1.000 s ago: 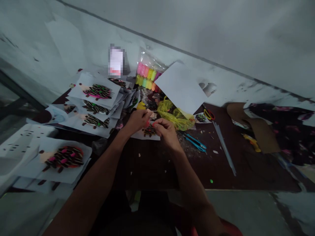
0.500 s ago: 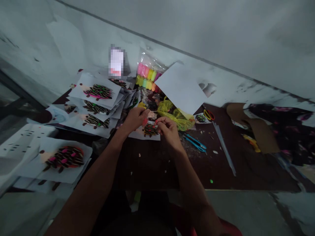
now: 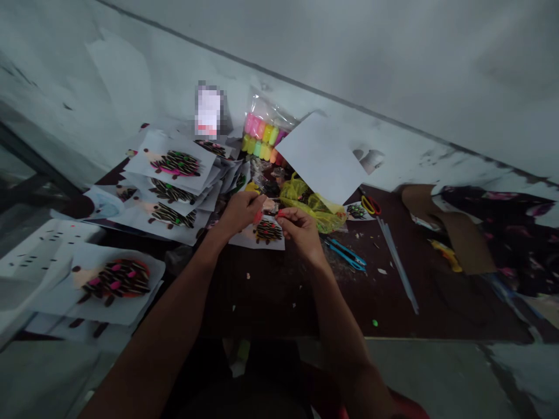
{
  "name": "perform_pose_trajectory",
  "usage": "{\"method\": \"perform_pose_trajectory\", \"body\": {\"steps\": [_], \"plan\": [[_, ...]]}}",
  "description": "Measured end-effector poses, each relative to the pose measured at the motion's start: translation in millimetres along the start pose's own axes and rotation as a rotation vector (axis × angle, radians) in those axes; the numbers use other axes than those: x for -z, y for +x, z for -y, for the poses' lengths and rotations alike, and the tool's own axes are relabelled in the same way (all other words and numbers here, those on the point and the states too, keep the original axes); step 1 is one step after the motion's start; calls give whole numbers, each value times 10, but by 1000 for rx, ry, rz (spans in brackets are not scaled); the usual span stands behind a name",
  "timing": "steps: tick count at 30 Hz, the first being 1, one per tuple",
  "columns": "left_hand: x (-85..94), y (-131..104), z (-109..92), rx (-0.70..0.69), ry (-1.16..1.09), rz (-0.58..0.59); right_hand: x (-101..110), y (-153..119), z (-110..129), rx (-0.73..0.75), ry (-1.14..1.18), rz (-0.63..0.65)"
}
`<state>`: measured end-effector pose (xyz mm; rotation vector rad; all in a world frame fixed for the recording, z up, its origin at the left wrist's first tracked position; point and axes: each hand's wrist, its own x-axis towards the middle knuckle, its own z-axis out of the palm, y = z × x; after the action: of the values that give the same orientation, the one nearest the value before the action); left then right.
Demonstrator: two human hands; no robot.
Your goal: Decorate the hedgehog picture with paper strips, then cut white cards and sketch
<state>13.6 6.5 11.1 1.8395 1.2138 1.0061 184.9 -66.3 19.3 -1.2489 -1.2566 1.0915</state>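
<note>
A small hedgehog picture [image 3: 268, 230] with dark striped spines and red dots lies on white paper [image 3: 245, 236] between my hands. My left hand [image 3: 241, 214], fingers closed, grips a lump of red modelling clay [image 3: 258, 217] above the sheet's upper part. Over the right edge of the picture, my right hand [image 3: 301, 228] pinches a small bit of red clay [image 3: 280, 213] between thumb and fingertips. Just beyond the hands is a crumpled yellow plastic bag [image 3: 318, 210]. A blue box cutter [image 3: 347, 254] rests right of my right hand.
Stacked hedgehog pictures [image 3: 174, 166] and another hedgehog sheet [image 3: 117, 282] occupy the left. Toward the wall are a bag of coloured clay [image 3: 264, 137] and a blank sheet [image 3: 323, 157]. Scissors [image 3: 371, 205], clear sticks [image 3: 398, 267] and a yellow glue gun [image 3: 445, 255] lie right.
My right hand's fingers have shifted slightly, and the red bit at its fingertips shows a little higher. My left hand stays nearly still with its red clay.
</note>
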Motion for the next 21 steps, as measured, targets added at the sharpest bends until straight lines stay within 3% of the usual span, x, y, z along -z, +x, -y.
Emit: {"method": "perform_pose_trajectory", "body": {"steps": [4, 17, 21], "plan": [[2, -4, 3, -1, -9, 6, 0, -8, 40, 10, -17, 35], [-4, -2, 18, 2, 16, 1, -11, -18, 8, -14, -5, -64], [3, -4, 22, 14, 2, 13, 0, -19, 39, -50, 24, -15]]}}
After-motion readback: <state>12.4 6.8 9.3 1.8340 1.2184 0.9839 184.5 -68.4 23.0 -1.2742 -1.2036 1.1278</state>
